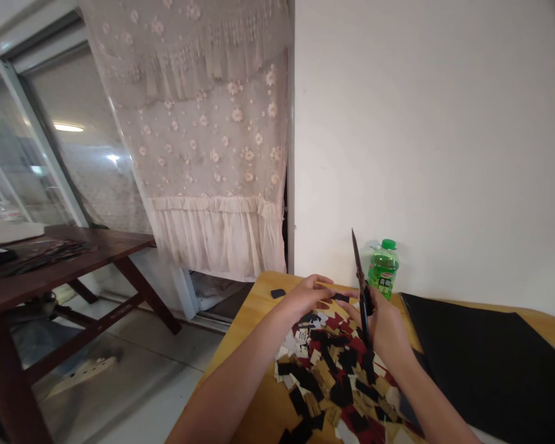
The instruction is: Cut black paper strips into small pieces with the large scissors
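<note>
My right hand [385, 324] is closed around black-handled scissors [357, 262], their blades pointing up. My left hand [311, 293] pinches a small black piece [340, 297], which looks like paper or card. Fingertips of my right hand also reach toward this piece; whether they touch it I cannot tell. Under both hands spreads a pile of cut scraps [326, 376] in black, red, tan and white, some with printing. The scissors' handles are partly hidden by my right hand.
A green-capped drink bottle [383, 268] stands against the wall, behind my right hand. Large black sheets [485, 364] lie on the right of the wooden table [240, 364]. One dark scrap [278, 293] sits near the back left corner. A dark red table [69, 265] stands farther left.
</note>
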Motion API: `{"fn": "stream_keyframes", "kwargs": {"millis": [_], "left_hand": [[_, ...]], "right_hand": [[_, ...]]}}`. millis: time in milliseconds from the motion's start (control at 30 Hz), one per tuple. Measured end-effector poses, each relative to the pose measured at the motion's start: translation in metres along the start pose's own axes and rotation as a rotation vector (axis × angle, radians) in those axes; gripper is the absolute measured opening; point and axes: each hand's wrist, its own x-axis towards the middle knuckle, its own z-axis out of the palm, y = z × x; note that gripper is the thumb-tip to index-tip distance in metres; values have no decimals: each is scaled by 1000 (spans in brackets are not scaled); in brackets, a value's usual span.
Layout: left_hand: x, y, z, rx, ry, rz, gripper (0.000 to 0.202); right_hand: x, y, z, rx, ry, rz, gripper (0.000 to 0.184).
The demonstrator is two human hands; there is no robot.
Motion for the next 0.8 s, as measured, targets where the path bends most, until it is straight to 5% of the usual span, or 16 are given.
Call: {"fn": "stream_keyframes", "kwargs": {"millis": [133,233,400,533,800], "left_hand": [[3,-4,-1,83,5,28,29],[9,-7,-10,322,133,79,23],[18,-5,-57,641,496,186,15],[20,-9,-98,797,676,148,14],[25,-35,-120,1096,676,7,15]], "right_hand": [[0,-5,-1,-25,-4,24,31],[1,-4,-3,-35,0,50,36],[2,6,-4,33,-40,94,46],[3,8,-3,11,-30,72,45],[3,5,-2,28,-54,116,43]]}}
